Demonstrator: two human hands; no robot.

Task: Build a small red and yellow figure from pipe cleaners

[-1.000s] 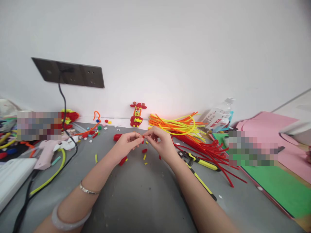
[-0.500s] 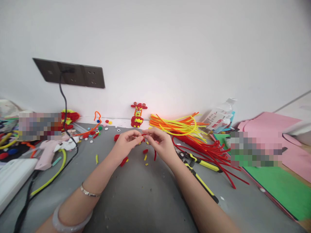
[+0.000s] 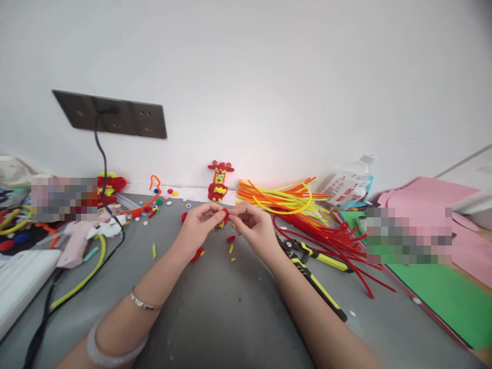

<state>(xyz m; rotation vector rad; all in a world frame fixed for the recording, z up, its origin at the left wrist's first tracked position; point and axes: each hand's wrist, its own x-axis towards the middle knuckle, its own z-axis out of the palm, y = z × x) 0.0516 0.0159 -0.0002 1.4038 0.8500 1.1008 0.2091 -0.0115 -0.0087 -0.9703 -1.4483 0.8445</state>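
Between my two hands is a short red pipe cleaner [image 3: 225,213], bent or coiled into a small shape. My left hand [image 3: 203,225] is closed, pinching it between thumb and forefinger. From the other side my right hand [image 3: 252,223] is closed with its fingertips on the red pipe cleaner's end. Below the hands lie a red fuzzy bit [image 3: 230,239], a yellow bit [image 3: 231,248] and a red-and-yellow piece [image 3: 197,254]. A red and yellow pipe-cleaner figure [image 3: 218,184] with a winged hat stands behind them against the wall.
Orange and yellow pipe cleaners [image 3: 280,195] and red ones [image 3: 330,236] spread at the right, beside yellow-black pliers [image 3: 321,287]. Farther right are a plastic bottle [image 3: 363,174] and green sheets [image 3: 434,297]. A pink glue gun [image 3: 74,241] with a black cord lies left.
The red pipe cleaner's loose end, which hung below my right hand, no longer shows there. More red is bunched at my left fingertips, and my right fingers have shifted slightly.
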